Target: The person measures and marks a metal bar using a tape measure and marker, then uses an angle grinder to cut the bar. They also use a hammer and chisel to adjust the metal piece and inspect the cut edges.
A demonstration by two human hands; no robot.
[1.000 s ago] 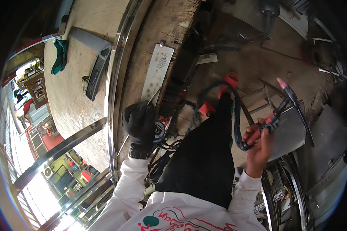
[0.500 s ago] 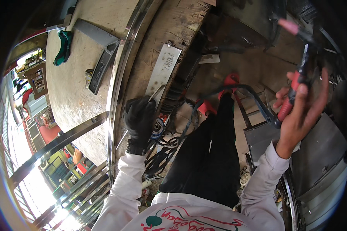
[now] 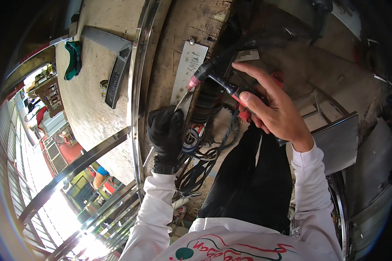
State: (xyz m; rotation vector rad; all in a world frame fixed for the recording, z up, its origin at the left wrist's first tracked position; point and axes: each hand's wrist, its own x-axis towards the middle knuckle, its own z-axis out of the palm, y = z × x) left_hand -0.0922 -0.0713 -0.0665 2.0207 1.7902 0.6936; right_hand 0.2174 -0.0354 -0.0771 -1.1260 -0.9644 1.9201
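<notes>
1. The left hand [image 3: 164, 134], wearing a black glove, is pinching a thin, pale metal rod [image 3: 181, 101], its fingers closing together on it above the worn brown wooden tabletop [image 3: 172, 41].
2. The bare right hand [image 3: 274, 111] is gripping a black-and-red welding torch [image 3: 222, 82] with a pink nozzle; thumb and curled fingers are clamping the handle while the index finger is extending apart.
3. The torch's nozzle is pointing down beside the rod's upper tip; whether they are touching, I cannot tell.
4. A flat, silver-grey metal strip [image 3: 188, 65] is lying beneath the rod, near the tabletop's edge.
5. A long, shiny metal tube [image 3: 139, 65] is running left of the strip.
6. Green goggles [image 3: 72, 61] are lying farther left.
</notes>
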